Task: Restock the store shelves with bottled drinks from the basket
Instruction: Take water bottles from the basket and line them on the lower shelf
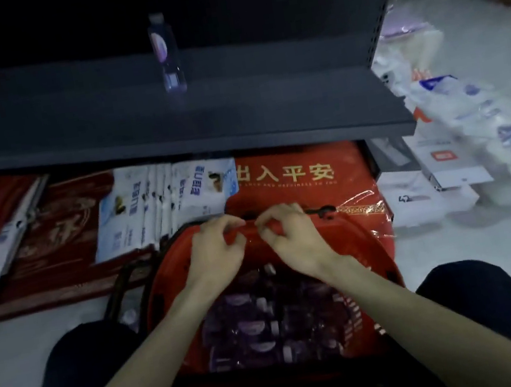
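Note:
A red basket (380,269) sits on the floor between my knees, packed with several purple-labelled drink bottles (252,327) under clear plastic wrap. My left hand (216,253) and my right hand (292,244) are side by side over the basket's far rim. The fingers of both are curled and pinch what looks like the clear wrap there. One purple-labelled bottle (165,53) stands upright alone on the dark shelf (234,113) above and beyond the basket.
Under the shelf lie red mats (297,173) with gold lettering and several white flat packets (161,201). White boxes (422,197) and plastic-wrapped goods (469,112) crowd the floor to the right. A dark basket handle (125,287) hangs at the left.

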`<action>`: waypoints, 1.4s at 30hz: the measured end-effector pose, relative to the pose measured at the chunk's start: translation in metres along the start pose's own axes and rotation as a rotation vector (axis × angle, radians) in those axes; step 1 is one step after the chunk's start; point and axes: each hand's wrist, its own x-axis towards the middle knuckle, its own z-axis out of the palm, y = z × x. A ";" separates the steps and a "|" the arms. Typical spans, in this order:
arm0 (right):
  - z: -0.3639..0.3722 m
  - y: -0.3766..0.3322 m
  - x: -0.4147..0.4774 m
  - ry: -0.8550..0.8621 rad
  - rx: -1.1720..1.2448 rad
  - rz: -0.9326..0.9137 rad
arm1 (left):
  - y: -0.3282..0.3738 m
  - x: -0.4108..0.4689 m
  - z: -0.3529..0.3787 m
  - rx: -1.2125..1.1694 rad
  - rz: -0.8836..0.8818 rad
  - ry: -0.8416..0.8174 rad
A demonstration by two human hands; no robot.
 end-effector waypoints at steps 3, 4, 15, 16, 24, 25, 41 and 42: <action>0.034 0.026 -0.018 -0.163 -0.035 0.118 | -0.034 -0.021 0.018 0.008 -0.113 -0.037; 0.042 0.034 -0.021 -0.204 -0.065 0.134 | -0.041 -0.026 0.021 0.013 -0.149 -0.059; 0.063 0.059 -0.034 -0.359 0.016 0.355 | -0.065 -0.014 0.028 -0.039 -0.284 -0.152; 0.067 0.062 -0.036 -0.393 0.021 0.369 | -0.067 -0.014 0.027 -0.017 -0.294 -0.183; 0.095 0.077 -0.036 -0.521 0.077 0.517 | -0.094 -0.009 0.034 0.382 -0.469 -0.868; 0.099 0.080 -0.036 -0.536 0.090 0.529 | -0.094 -0.004 0.036 0.397 -0.471 -0.892; 0.156 0.106 -0.034 -0.642 0.203 0.636 | -0.130 -0.007 0.121 0.326 -0.351 -0.607; 0.158 0.109 -0.033 -0.640 0.211 0.658 | -0.131 -0.004 0.123 0.336 -0.350 -0.606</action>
